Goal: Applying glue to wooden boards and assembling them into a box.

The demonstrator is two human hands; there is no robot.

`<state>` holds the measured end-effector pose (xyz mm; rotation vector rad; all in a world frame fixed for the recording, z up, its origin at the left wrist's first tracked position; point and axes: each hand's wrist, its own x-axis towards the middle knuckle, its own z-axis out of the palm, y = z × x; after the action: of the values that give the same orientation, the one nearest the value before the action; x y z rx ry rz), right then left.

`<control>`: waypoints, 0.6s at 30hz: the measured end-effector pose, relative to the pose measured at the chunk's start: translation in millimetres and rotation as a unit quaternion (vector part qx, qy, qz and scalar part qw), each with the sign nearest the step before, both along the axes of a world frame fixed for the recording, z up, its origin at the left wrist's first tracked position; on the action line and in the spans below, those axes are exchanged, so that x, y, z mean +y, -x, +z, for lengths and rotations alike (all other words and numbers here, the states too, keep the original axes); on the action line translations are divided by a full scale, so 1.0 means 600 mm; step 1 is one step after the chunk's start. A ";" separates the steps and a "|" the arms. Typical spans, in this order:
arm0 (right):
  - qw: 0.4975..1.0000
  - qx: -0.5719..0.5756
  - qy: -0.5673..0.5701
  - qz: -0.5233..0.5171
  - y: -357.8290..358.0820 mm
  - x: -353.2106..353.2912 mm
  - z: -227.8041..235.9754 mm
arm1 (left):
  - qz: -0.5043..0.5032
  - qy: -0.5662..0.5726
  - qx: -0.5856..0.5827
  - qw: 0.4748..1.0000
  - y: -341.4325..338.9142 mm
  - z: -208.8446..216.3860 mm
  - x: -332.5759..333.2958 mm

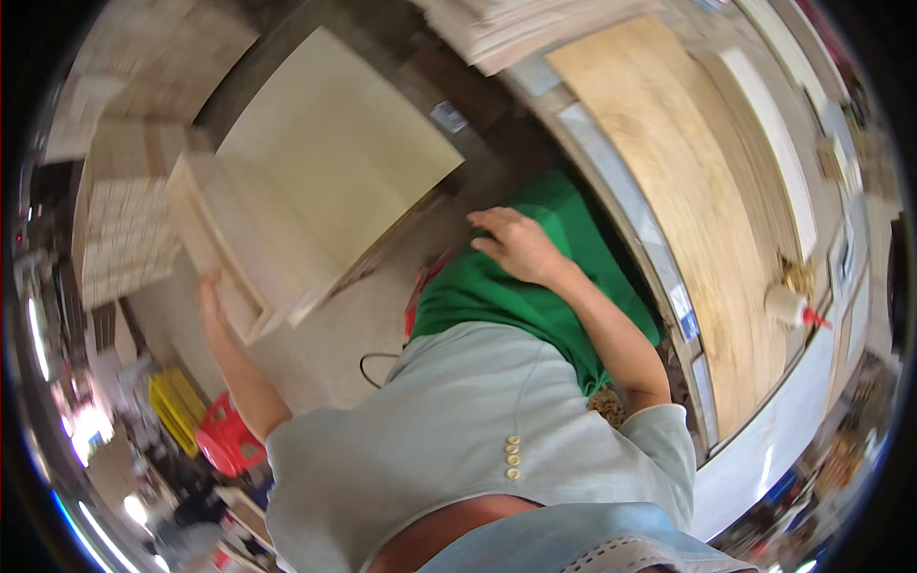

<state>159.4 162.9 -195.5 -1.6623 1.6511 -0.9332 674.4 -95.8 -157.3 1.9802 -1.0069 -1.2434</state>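
Note:
At the left, a pale wooden drawer-like box lies against a large cream-coloured panel. My left hand is closed at the outer side of this box, with its arm stretched out; the fingers are blurred and partly hidden. My right hand is open over the green cloth across my lap, fingers spread and pointing left. It holds nothing. Whether it touches the cloth I cannot tell.
Stacked wood pieces stand at far left, near a yellow crate and a red plastic stool. On the right, a bench bears a long wooden board and a white glue bottle with a red tip. More boards lie beyond.

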 end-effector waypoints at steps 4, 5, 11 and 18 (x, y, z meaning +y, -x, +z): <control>0.998 -0.044 0.021 -0.035 0.008 0.011 0.018 | -0.074 0.181 -0.112 0.974 -0.045 0.010 -0.019; 0.997 -0.034 0.023 -0.072 0.021 0.020 0.024 | -0.119 0.212 -0.327 0.913 -0.008 0.040 -0.029; 0.976 -0.109 -0.015 -0.190 0.072 0.121 0.069 | -0.232 0.393 -0.218 0.863 0.423 0.215 0.067; 0.862 -0.097 0.069 -0.493 0.083 0.290 0.110 | -0.646 0.320 0.119 0.683 0.830 0.082 0.208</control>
<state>109.7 336.8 -129.7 -0.6480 2.3353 -1.6440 176.7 28.8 -108.1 0.3213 -2.4080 -1.3450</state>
